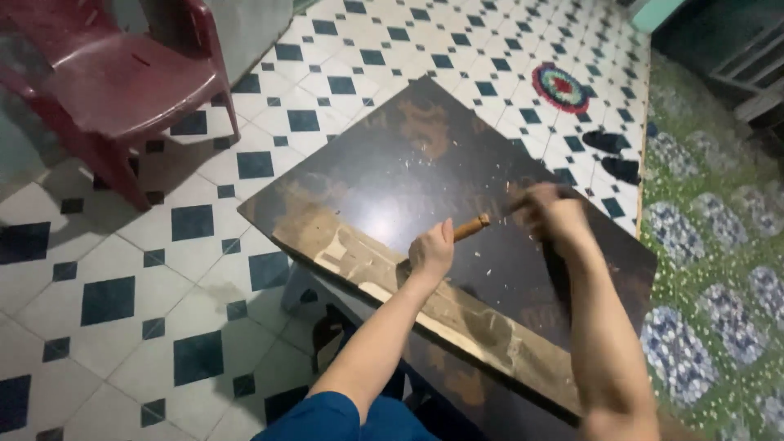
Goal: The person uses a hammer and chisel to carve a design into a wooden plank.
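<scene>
The left hand (431, 249) is clenched around a wooden-handled tool (472, 227), whose working end is hidden in blur. The right hand (558, 214) is motion-smeared; its grip cannot be told. Both work mid-board on a dark board (392, 175) with a scraped near edge. Tiled floor (188, 269) lies open leftward; a red plastic chair (114, 73) is cut off.

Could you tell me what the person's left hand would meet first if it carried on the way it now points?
Probably the blurred right hand: the left hand points its wooden handle that way, above the dark board.
</scene>
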